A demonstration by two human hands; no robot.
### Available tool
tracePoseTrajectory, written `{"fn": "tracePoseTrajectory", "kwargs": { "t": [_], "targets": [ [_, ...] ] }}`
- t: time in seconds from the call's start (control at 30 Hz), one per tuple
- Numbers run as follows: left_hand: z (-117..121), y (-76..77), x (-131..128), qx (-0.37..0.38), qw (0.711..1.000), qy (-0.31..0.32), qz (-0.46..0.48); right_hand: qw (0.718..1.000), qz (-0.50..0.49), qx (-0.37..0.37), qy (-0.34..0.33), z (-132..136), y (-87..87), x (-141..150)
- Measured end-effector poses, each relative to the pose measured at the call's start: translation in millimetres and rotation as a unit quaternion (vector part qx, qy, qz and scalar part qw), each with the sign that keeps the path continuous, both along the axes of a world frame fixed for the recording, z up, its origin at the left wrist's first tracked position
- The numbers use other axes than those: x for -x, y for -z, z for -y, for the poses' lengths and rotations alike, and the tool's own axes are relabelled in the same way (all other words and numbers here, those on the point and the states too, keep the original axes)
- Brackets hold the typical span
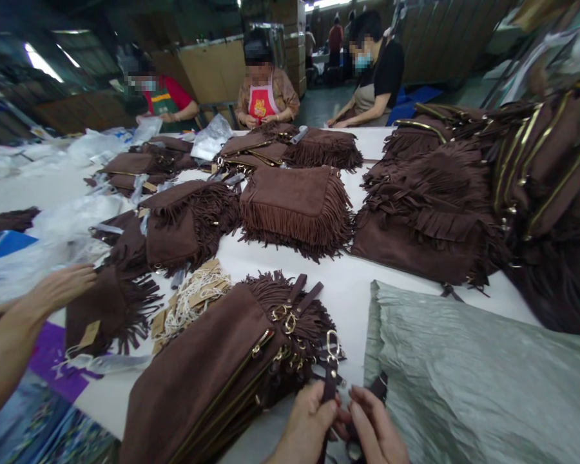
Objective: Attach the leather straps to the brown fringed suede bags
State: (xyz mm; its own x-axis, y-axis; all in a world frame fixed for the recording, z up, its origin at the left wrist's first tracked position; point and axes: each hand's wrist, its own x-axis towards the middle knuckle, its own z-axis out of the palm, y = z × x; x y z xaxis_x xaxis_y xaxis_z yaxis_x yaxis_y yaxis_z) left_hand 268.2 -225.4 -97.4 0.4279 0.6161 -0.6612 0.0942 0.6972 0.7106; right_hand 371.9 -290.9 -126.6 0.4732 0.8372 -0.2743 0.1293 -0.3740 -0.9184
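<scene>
A: Item: brown strap point(329, 380), just right of the bag stack point(222, 374), metal clasp point(332, 345) above. Left hand point(305, 426) and right hand point(374, 428) both pinch it.

B: Risk?

A: Strap likely slips or snags stack fringe; co-worker's hand point(60, 288), far left of the stack, lies open.

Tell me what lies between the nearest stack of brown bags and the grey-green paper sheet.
Bare white table and the stack's dangling strap clasps, in the head view.
</scene>
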Motion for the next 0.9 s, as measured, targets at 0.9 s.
{"fn": "tracePoseTrajectory", "kwargs": {
  "t": [0.9],
  "targets": [
    [-31,-25.7,9,-0.08,0.989,-0.024,-0.119,0.985,-0.074,-0.027,-0.155,-23,-24.2,9]
  ]
}}
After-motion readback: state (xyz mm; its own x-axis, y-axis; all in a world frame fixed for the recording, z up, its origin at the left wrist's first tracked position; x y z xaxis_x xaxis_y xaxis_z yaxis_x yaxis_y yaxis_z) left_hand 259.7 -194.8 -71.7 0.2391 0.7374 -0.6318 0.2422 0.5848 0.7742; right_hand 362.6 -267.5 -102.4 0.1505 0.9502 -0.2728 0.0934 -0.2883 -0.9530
